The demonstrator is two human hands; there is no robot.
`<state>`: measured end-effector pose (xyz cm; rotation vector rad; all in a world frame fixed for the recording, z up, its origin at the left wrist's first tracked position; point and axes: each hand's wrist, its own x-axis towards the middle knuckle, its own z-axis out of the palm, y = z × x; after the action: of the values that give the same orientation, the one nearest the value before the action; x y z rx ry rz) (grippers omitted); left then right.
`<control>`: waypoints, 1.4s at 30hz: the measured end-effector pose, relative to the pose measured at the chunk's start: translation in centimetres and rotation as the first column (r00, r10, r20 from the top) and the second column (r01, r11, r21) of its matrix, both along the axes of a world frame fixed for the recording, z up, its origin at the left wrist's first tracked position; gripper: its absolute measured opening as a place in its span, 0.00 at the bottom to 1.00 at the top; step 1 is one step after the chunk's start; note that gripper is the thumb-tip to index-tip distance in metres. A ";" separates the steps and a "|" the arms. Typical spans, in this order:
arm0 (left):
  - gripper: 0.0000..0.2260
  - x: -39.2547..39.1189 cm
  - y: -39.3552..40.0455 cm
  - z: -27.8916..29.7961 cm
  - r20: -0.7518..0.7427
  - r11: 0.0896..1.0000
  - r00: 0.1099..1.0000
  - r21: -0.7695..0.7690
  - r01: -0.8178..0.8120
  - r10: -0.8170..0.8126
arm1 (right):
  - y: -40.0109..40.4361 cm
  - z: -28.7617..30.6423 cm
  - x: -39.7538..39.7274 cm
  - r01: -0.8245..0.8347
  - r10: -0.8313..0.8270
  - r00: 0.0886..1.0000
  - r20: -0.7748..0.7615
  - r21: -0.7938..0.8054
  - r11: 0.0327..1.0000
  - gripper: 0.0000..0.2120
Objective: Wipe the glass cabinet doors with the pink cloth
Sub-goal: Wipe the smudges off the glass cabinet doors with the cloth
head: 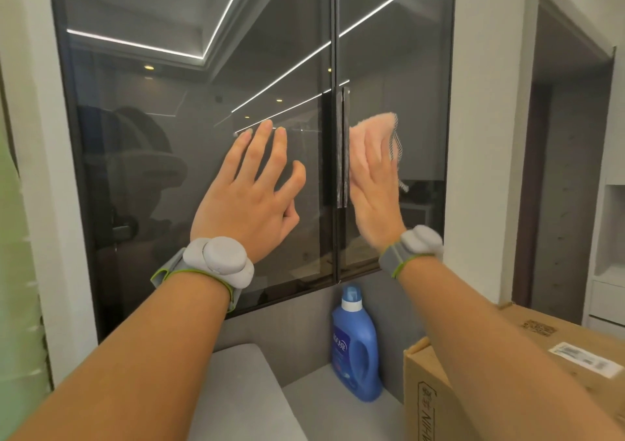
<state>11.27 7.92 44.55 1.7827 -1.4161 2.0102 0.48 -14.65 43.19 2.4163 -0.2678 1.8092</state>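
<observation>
Two dark glass cabinet doors fill the view: the left door and the right door, meeting at a black centre frame with vertical handles. My left hand lies flat on the left door, fingers spread, holding nothing. My right hand presses the pink cloth flat against the right door, just beside the handles. The cloth's pink top and a grey striped edge stick out above and to the right of my fingers. My right hand looks blurred.
A blue detergent bottle stands on the grey ledge under the doors. A cardboard box sits at the lower right beneath my right forearm. White walls flank the cabinet, and a dark doorway opens on the right.
</observation>
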 end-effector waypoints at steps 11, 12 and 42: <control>0.19 0.2 0.0 0.0 0.016 1.000 1.000 -0.004 0.016 -0.016 | 0.3 8.0 -1.8 0.056 -0.064 0.998 0.025 0.242 0.969 0.31; 0.19 0.4 -0.1 0.0 0.022 1.000 1.000 0.000 0.018 -0.018 | 0.3 9.5 -1.5 0.053 -0.059 0.998 0.022 0.231 0.972 0.29; 0.19 0.6 -0.2 -0.1 0.030 0.998 0.998 -0.010 0.058 -0.057 | -0.4 4.1 -0.5 -0.120 0.047 0.971 0.235 0.305 0.945 0.23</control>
<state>11.86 7.73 44.42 1.6947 -1.4450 2.0202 -0.02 -15.09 47.31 2.4506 -0.5219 2.2383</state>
